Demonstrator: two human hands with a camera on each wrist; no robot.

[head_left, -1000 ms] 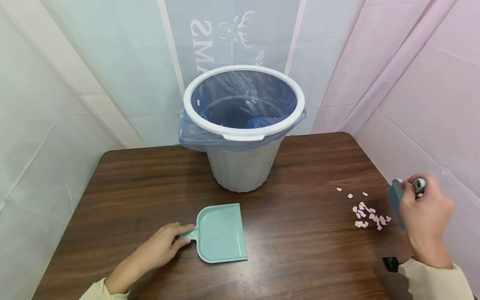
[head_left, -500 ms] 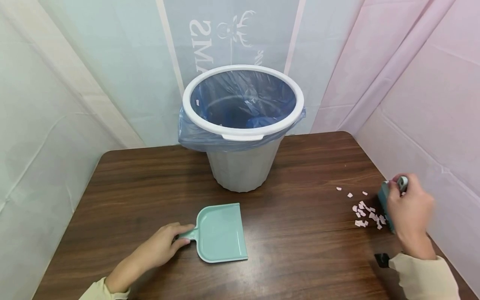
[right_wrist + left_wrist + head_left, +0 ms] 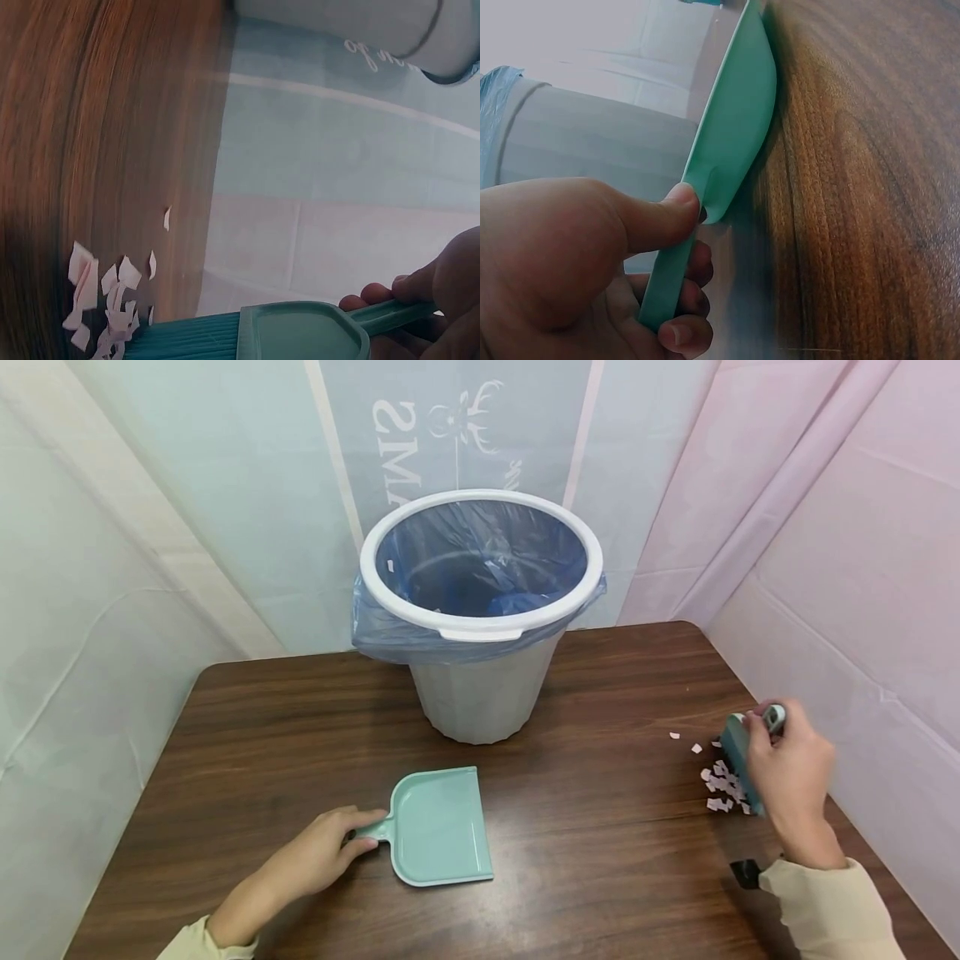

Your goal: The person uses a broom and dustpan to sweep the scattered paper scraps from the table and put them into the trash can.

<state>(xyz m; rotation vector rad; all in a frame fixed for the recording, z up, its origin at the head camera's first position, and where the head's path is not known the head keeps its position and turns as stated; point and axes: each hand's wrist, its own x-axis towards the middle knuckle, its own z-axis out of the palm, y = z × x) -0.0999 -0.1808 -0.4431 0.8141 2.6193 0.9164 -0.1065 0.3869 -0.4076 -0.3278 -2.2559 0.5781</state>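
Observation:
My left hand grips the handle of a mint-green dustpan, which lies on the table with its straight lip facing right. In the left wrist view, thumb and fingers wrap the dustpan handle. At the right, my right hand holds a green hand brush by its handle. The teal bristles point down at the table, right against a pile of small pale pink paper scraps. Part of the pile is hidden by the brush. A few scraps lie slightly apart, toward the back.
A white trash bin lined with a blue bag stands at the back middle of the brown wooden table. A scrap clings to the liner inside. Pale fabric walls close in the back and both sides.
My right hand has swept the brush leftward from the table's right side into the scraps, bunching them closer together. The left hand and dustpan have stayed in place.

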